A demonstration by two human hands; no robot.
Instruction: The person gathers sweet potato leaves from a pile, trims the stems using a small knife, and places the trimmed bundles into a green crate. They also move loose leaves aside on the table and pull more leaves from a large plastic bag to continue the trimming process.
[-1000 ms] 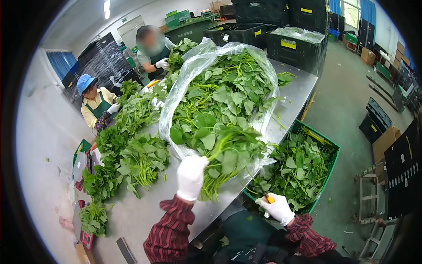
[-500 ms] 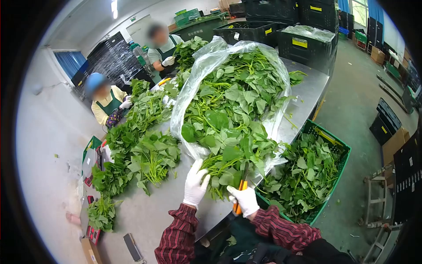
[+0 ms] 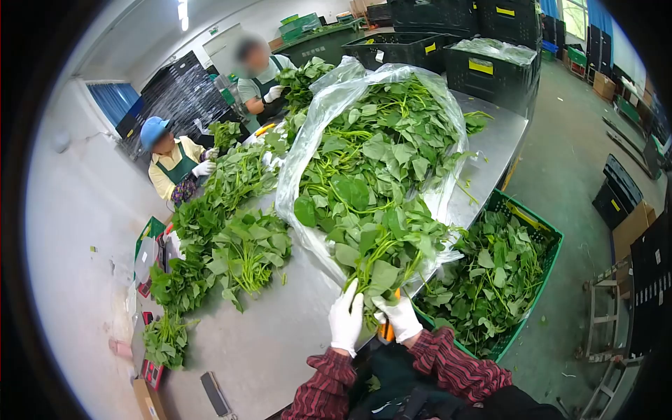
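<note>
Leafy green stems (image 3: 392,154) fill a clear plastic bag (image 3: 290,185) lying open on the metal table (image 3: 259,329). At the bag's near edge, my left hand (image 3: 346,318), in a white glove, is closed around the lower ends of some stems (image 3: 374,269). Close beside it on the right is my right hand (image 3: 399,317), also white-gloved, with its fingers closed at the same leaves. Orange-handled scissors (image 3: 386,331) show under the right hand, mostly hidden by it. Bunches of greens (image 3: 248,255) lie left of the bag.
A green crate (image 3: 549,269) of leaves stands at the table's right side. Two co-workers (image 3: 175,164) (image 3: 266,80) handle greens across the table. Black crates (image 3: 490,80) stand behind the bag. A dark flat object (image 3: 215,393) lies near the front left edge.
My left hand has moved right, towards my right hand, and now grips stems. The scissor blades, upright among the leaves before, are now hidden. The near co-worker's bunch has been raised.
</note>
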